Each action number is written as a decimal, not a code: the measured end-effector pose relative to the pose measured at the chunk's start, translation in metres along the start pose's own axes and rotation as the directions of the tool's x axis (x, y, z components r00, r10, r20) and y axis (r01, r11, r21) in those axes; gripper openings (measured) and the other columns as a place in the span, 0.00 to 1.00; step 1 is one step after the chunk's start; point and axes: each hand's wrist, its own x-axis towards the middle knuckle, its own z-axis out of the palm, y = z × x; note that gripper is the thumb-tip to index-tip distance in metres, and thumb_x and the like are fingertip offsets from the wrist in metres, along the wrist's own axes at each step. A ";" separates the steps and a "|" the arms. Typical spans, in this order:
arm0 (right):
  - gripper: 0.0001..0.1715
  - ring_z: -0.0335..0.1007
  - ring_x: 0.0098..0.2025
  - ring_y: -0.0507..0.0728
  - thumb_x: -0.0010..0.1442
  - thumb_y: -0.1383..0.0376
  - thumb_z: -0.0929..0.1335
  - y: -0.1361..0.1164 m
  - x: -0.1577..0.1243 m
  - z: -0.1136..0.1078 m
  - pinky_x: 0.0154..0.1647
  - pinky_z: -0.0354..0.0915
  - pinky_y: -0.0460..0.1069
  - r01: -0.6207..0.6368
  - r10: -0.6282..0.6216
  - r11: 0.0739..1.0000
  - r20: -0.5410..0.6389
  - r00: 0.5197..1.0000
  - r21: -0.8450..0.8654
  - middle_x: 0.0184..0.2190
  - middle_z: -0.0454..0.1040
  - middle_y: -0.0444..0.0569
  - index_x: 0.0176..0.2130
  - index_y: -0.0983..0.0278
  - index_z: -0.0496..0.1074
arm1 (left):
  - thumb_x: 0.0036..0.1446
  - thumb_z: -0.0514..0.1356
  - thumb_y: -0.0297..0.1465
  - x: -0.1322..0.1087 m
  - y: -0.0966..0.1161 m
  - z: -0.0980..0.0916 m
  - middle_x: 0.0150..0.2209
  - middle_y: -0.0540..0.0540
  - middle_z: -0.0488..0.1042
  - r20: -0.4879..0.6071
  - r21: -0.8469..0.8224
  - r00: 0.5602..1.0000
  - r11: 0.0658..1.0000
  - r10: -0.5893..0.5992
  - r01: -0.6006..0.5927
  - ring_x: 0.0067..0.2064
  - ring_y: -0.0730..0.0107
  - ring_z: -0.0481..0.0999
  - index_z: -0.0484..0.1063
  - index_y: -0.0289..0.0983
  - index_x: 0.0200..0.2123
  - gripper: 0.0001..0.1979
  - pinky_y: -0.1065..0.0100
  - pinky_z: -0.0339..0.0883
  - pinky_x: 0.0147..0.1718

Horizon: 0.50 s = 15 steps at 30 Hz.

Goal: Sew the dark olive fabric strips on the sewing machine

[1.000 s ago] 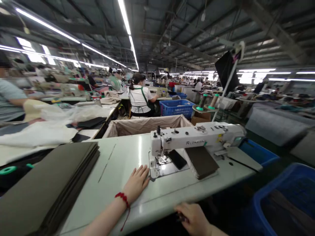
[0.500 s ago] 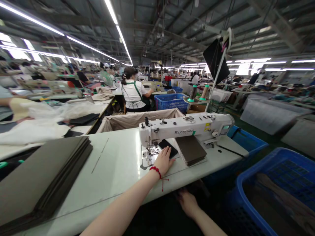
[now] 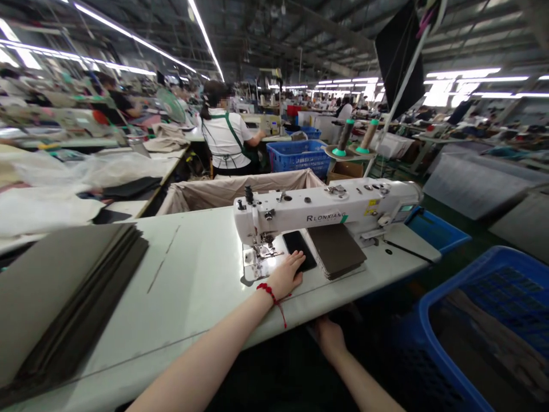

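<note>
My left hand (image 3: 286, 276), with a red cord bracelet at the wrist, lies palm down on the table beside the needle area of a white sewing machine (image 3: 317, 209). Its fingers are stretched out, the tips over the near edge of a flat black rectangle (image 3: 294, 240) that looks like a phone. To the right of that, partly under the machine arm, sits a stack of dark brown panels (image 3: 337, 249). My right hand (image 3: 331, 339) is at the underside of the table's front edge. Its fingers are hidden there, so what they touch does not show.
A tall pile of large dark panels (image 3: 68, 286) covers the left of the pale tabletop (image 3: 189, 297). A blue basket (image 3: 433, 320) stands at the right, a cloth-lined bin (image 3: 193, 194) behind the table. Thread cones (image 3: 344, 137) rise behind the machine. A co-worker (image 3: 225, 134) sits farther back.
The view has shifted a little. My left hand has flattened slightly toward the table, showing more of the black rectangle. My right hand stays under the table edge.
</note>
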 end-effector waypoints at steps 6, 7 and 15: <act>0.13 0.75 0.40 0.59 0.55 0.68 0.66 -0.018 -0.056 -0.017 0.40 0.65 0.47 0.300 -0.311 0.950 0.233 0.921 0.080 0.38 0.79 0.47 0.40 0.59 0.76 | 0.65 0.50 0.30 -0.026 0.030 -0.018 0.68 0.43 0.51 -0.047 -0.087 0.999 0.996 -0.026 0.022 0.69 0.59 0.47 0.55 0.38 0.65 0.25 0.55 0.49 0.66; 0.13 0.75 0.40 0.58 0.54 0.67 0.66 -0.019 -0.065 -0.026 0.40 0.66 0.46 0.334 -0.348 0.937 0.249 0.904 0.100 0.38 0.79 0.45 0.40 0.58 0.76 | 0.65 0.49 0.29 -0.036 0.037 -0.021 0.67 0.44 0.52 -0.046 -0.101 0.999 0.995 -0.028 0.023 0.69 0.60 0.48 0.56 0.39 0.64 0.24 0.56 0.51 0.66; 0.33 0.76 0.40 0.57 0.65 0.62 0.61 -0.008 -0.021 -0.158 0.32 0.69 0.48 0.166 -0.242 0.968 -0.515 0.822 -0.189 0.66 0.55 0.51 0.67 0.56 0.51 | 0.66 0.48 0.27 -0.122 0.074 -0.030 0.64 0.46 0.59 0.023 -0.310 0.994 0.945 -0.104 0.106 0.64 0.61 0.59 0.66 0.44 0.57 0.19 0.58 0.57 0.62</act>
